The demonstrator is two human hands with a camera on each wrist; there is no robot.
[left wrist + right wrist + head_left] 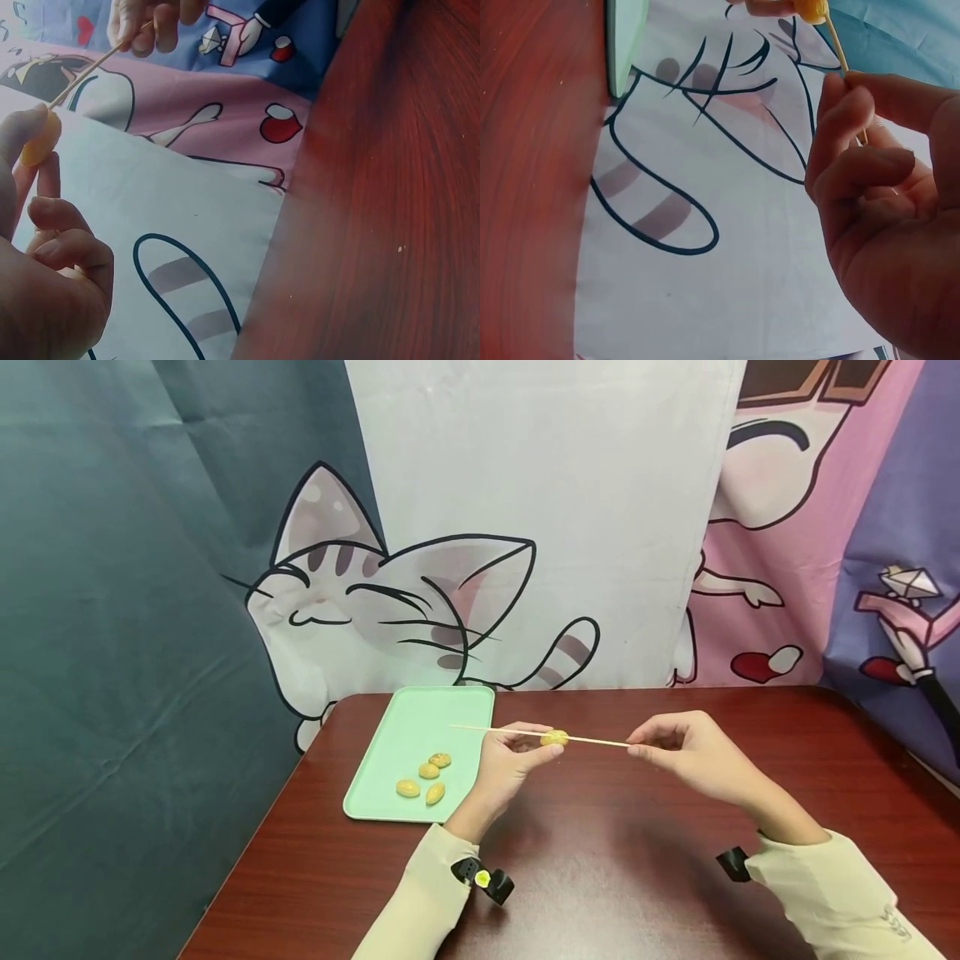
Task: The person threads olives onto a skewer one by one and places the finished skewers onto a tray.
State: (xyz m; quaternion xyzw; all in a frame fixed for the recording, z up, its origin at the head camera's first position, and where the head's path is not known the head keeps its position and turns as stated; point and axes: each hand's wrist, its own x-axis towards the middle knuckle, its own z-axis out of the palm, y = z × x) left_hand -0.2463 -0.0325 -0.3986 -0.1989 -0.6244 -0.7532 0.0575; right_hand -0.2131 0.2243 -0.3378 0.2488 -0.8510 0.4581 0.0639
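Note:
Over the table, my left hand (510, 764) pinches a small yellow potato (555, 737) between thumb and fingers. A thin wooden skewer (600, 742) runs through the potato, and its far end sticks out to the left above the tray. My right hand (701, 760) pinches the skewer near its right end with thumb and fingertips. In the left wrist view the thumb presses one side of the potato (43, 140). The right wrist view shows the skewer (836, 43) passing into my right fingers, which partly hide its end.
A light green tray (408, 714) lies on the left of the dark red wooden table (600, 893). Several small yellow potatoes (408, 788) rest in its nearer half. Behind the table hangs a cloth (555, 510) printed with cartoon figures.

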